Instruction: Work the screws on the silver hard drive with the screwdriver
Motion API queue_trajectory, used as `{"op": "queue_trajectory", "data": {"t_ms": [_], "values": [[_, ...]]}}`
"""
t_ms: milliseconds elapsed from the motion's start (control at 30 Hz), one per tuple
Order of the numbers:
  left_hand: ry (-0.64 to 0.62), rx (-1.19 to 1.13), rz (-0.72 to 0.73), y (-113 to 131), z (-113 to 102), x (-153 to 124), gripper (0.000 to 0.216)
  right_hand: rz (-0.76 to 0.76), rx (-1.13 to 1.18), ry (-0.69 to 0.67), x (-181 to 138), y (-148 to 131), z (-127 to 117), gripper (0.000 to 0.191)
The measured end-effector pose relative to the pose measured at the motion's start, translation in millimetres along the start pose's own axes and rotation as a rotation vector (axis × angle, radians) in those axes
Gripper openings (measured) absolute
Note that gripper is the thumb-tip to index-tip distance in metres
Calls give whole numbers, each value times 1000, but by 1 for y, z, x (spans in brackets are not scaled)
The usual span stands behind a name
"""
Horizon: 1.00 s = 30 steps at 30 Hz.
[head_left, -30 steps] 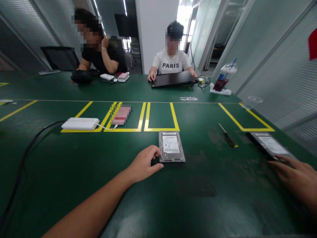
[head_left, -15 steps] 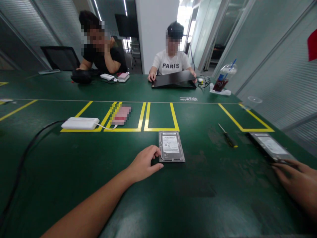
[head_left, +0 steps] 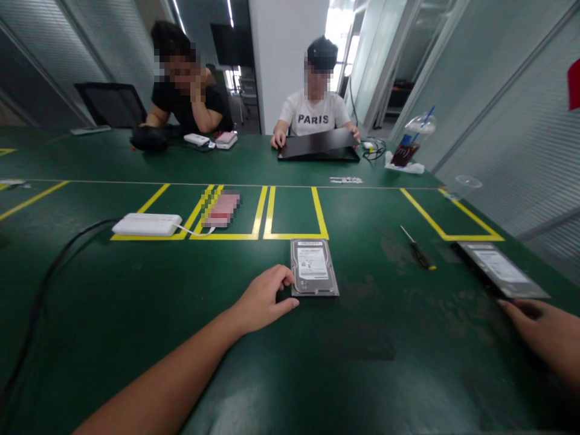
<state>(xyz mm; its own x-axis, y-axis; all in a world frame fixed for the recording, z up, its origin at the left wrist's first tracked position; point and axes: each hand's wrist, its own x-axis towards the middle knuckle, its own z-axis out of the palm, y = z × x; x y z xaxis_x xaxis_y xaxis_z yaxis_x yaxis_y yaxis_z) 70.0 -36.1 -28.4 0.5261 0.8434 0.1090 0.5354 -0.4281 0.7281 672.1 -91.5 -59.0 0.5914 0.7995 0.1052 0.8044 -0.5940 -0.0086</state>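
A silver hard drive (head_left: 312, 266) with a white label lies flat on the green table (head_left: 235, 380). Beside its lower left edge rests my left hand (head_left: 269, 296), fingers loosely curled and thumb apart, touching the drive's side without gripping it. Far to the right lies a second hard drive (head_left: 501, 270), label up and slanted. Just off its near edge is my right hand (head_left: 544, 329), with a gap between thumb and fingers and nothing visible in it. Some of its fingers are hidden. Between the drives lies a screwdriver (head_left: 419, 252) with a dark and yellow handle.
Yellow tape (head_left: 294, 236) marks boxes on the table. A white power bank (head_left: 147, 224) with a black cable sits at left, beside a blurred pink item (head_left: 223, 210). Across the table are two people, one holding a dark flat panel (head_left: 317, 145). A drink cup (head_left: 408, 142) stands far right.
My right hand has drawn back from the near edge of the right hard drive, uncovering its corner. My left hand and the middle drive have stayed put.
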Motion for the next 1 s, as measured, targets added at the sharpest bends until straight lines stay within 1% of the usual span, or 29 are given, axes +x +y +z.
{"op": "queue_trajectory", "data": {"t_ms": [67,133,267,433,733,1000], "values": [[0,0,1,0,0,0,25,104,-13,-117,-9,-17,-12,49],[0,-1,2,0,-1,0,25,122,-37,-160,-17,-30,-21,49],[2,-3,5,0,0,0,26,89,-71,-120,-23,-38,-24,47],[1,0,1,-1,1,0,27,68,-61,-92,-21,-34,-18,45],[6,2,4,-1,1,1,27,-33,-99,-41,-23,-29,-12,44],[1,2,-2,-1,1,0,27,-36,-125,-20,-24,-28,-14,47]]}}
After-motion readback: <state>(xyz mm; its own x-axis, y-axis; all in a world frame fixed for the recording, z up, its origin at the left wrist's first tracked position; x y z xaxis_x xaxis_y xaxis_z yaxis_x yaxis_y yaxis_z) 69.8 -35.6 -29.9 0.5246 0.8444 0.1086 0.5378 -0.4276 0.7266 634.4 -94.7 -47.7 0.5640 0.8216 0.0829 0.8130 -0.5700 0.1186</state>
